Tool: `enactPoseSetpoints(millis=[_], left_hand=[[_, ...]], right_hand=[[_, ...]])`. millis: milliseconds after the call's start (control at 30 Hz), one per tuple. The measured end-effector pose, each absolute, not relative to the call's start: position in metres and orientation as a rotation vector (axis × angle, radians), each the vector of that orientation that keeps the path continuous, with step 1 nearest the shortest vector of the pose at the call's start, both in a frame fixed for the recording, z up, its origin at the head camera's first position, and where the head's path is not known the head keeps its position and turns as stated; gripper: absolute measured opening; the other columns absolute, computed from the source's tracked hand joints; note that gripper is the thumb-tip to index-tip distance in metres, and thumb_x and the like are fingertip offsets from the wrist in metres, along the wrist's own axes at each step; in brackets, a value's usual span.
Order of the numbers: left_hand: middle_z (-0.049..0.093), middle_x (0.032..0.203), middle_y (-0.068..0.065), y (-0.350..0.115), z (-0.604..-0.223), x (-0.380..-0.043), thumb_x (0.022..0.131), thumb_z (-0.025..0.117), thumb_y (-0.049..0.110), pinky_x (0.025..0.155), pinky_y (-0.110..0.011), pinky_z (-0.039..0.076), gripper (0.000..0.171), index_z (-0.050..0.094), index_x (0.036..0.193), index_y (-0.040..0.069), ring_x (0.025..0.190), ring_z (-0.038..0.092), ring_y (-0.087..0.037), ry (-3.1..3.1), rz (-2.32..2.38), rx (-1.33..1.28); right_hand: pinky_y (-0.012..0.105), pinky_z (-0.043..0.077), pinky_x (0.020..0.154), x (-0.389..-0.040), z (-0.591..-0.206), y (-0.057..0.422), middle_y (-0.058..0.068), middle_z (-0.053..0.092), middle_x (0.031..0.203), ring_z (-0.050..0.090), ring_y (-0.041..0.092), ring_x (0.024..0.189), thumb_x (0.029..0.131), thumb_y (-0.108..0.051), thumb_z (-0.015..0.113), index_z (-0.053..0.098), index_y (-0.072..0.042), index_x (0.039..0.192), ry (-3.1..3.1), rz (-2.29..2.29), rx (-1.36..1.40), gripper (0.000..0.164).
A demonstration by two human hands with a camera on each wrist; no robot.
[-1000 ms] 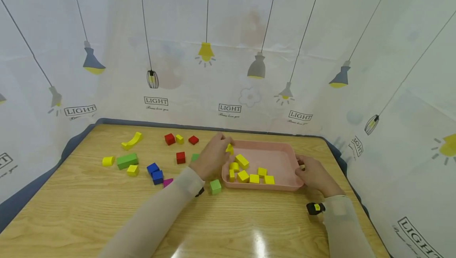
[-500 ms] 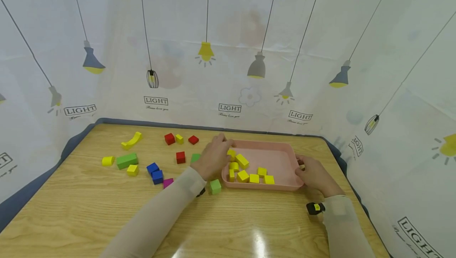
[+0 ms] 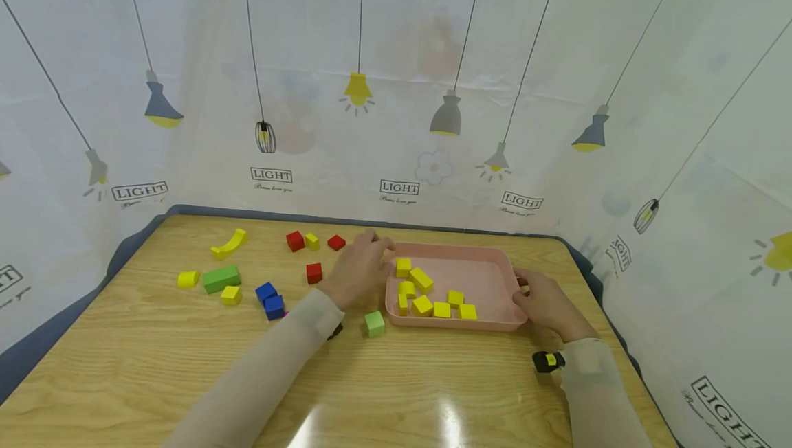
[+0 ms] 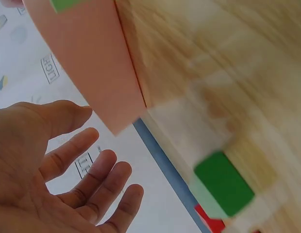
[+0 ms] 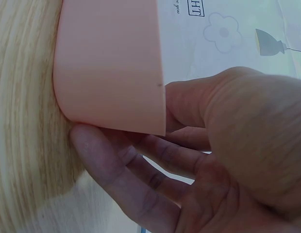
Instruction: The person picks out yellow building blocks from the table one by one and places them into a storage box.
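A pink tray [image 3: 479,276] stands on the wooden table, with several yellow blocks gathered in its left and front part. One yellow cube [image 3: 403,268] lies at the tray's back left corner. My left hand [image 3: 357,271] hovers just outside the tray's left wall. In the left wrist view that hand [image 4: 68,170] has relaxed, parted fingers and an empty palm. My right hand [image 3: 551,302] grips the tray's right side. The right wrist view shows its thumb over the rim of the tray wall [image 5: 111,68] and its fingers [image 5: 107,165] along the outside.
Left of the tray lie a light green cube [image 3: 374,324], red blocks [image 3: 314,273], blue cubes [image 3: 273,307], a long green block [image 3: 221,280] and a yellow arch [image 3: 229,245]. A smaller yellow block [image 3: 231,295] is near the green one. A printed curtain [image 3: 322,125] surrounds the table.
My left hand has let go of a yellow block inside the tray's back left corner and moved left, out past the wall. The right hand and tray have stayed put.
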State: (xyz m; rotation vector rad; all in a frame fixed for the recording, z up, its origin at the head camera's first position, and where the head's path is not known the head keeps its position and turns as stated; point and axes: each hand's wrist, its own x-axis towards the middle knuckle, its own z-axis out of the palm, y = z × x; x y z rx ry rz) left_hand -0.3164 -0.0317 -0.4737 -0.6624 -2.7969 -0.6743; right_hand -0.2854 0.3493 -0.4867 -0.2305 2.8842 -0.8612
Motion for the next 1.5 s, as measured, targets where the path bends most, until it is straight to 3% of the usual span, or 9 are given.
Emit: enactPoseSetpoints(millis=[233,533,700,1000,1500], left_hand=[[0.051,0.11,-0.004,-0.053,-0.476,-0.325,0.095,0.072,0.026,0.076,-0.033,0.052,0.033,0.066,0.125,0.014,0.093,0.049,-0.02,-2.806,-0.604,-0.567],[0.051,0.112,-0.006,-0.087,-0.484,-0.336,0.095,0.072,0.027,0.081,-0.036,0.053,0.035,0.065,0.126,0.012,0.095,0.052,-0.021,-2.822,-0.586,-0.451],[0.053,0.114,-0.011,-0.105,-0.481,-0.339,0.096,0.07,0.024,0.079,-0.044,0.053,0.034,0.066,0.126,0.009,0.097,0.053,-0.027,-2.831,-0.569,-0.371],[0.049,0.13,-0.02,-0.129,-0.481,-0.343,0.096,0.067,0.025,0.088,-0.06,0.048,0.04,0.061,0.13,0.006,0.116,0.05,-0.041,-2.928,-0.521,-0.215],[0.054,0.124,-0.021,-0.135,-0.479,-0.342,0.096,0.066,0.025,0.084,-0.058,0.05,0.037,0.065,0.124,0.0,0.109,0.051,-0.04,-2.974,-0.461,-0.191]], right_hand=[[0.039,0.056,0.079,-0.285,-0.486,0.35,0.023,0.055,0.136,0.06,0.034,0.112,0.097,-0.008,0.056,0.036,0.001,0.152,2.888,-0.852,-0.237,0.06],[0.037,0.056,0.077,-0.286,-0.487,0.349,0.022,0.055,0.137,0.059,0.034,0.114,0.097,-0.01,0.056,0.036,-0.001,0.153,2.883,-0.846,-0.205,0.06],[0.038,0.056,0.079,-0.287,-0.488,0.35,0.022,0.055,0.137,0.06,0.034,0.113,0.097,-0.009,0.056,0.036,0.0,0.152,2.89,-0.847,-0.21,0.059],[0.037,0.056,0.077,-0.287,-0.488,0.35,0.024,0.055,0.136,0.06,0.035,0.113,0.096,-0.007,0.056,0.037,0.002,0.151,2.888,-0.856,-0.237,0.059],[0.039,0.056,0.079,-0.287,-0.489,0.349,0.023,0.056,0.135,0.059,0.035,0.113,0.097,-0.008,0.056,0.037,0.002,0.151,2.891,-0.849,-0.226,0.059]])
